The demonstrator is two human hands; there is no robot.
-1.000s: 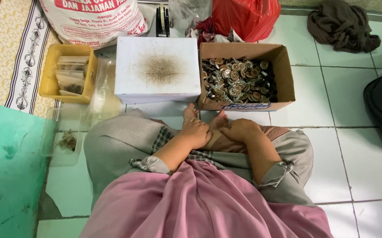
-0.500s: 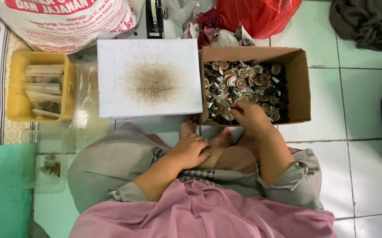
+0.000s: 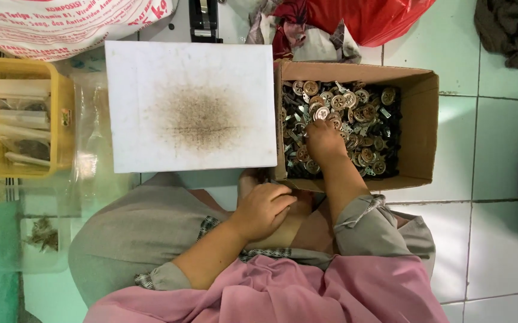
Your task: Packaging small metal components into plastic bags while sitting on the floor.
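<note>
Cardboard box [image 3: 423, 128] open on top, right hand [image 3: 325, 143] inside among metal discs [image 3: 360, 110]. White board [image 3: 190, 107] touches box left wall, blocks that side. Bare tile floor [image 3: 486, 197] right of box free. Yellow tray [image 3: 61, 113] guards far left.

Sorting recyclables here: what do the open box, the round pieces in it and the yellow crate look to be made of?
The box looks like plain brown corrugated cardboard: matte, with folded flaps. The round pieces, which the right hand reaches into, appear metallic, dull brass and silver with glints. The yellow crate is probably moulded plastic, smooth and evenly coloured.
</note>
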